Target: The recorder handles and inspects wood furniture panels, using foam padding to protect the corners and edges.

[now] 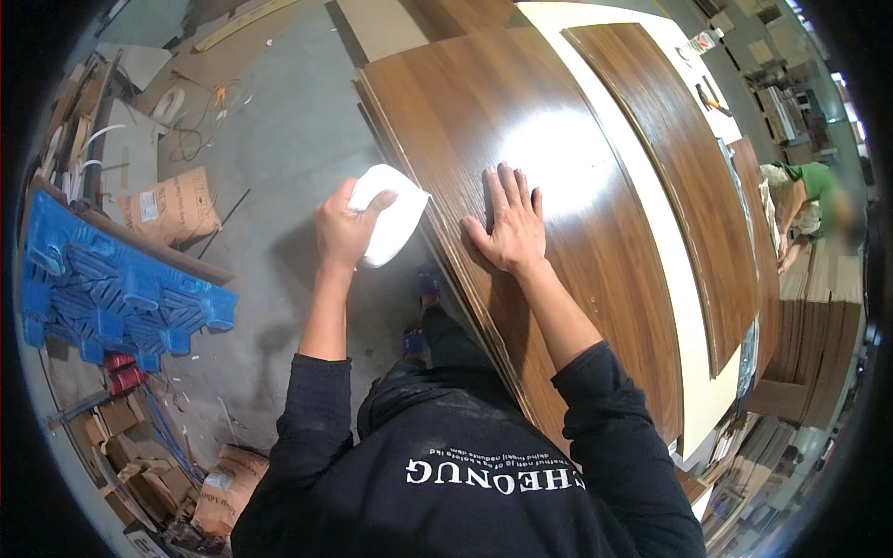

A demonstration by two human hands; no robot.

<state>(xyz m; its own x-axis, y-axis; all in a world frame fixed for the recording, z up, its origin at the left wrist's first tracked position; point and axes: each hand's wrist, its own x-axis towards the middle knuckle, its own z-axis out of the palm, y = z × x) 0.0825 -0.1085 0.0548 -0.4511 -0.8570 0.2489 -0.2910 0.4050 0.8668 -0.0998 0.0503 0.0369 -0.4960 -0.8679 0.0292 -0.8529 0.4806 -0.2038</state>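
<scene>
My left hand is wrapped round a white squeeze bottle lying on its side, its narrow tip at the long left edge of a brown wood-grain panel. Whether the tip touches the edge I cannot tell. My right hand lies flat on the panel's glossy top, fingers spread, holding nothing. The panel rests on at least one more board, whose edge shows beneath it. A bright light glares on the surface beyond my right fingers.
To the right are a cream board and a second brown panel. A clear bottle stands at the far right. A co-worker in green bends over stacked boards. Blue pallets and a paper sack lie on the left.
</scene>
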